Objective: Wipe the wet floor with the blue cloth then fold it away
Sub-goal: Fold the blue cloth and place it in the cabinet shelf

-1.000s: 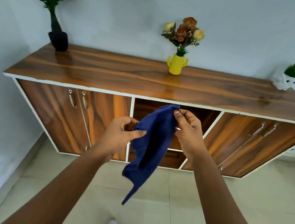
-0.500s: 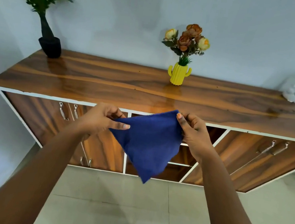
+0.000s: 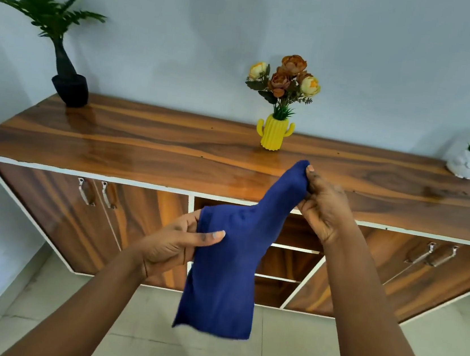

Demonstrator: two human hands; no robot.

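Blue cloth [image 3: 225, 268] hangs in the air between both hands, so the folding step looks to be in hand. Right hand [image 3: 323, 206] pinches one top corner high, left hand [image 3: 173, 244] grips an edge lower and nearer the body. Next, the corners likely need bringing together evenly. It drapes soft and doubled, its lower hem dangling below both hands.

Both forearms are bare up to the frame's lower edge, with no sleeves, watch or bracelet. The left hand [image 3: 173, 247] and right hand [image 3: 323, 211] are ungloved, with short, plain nails.
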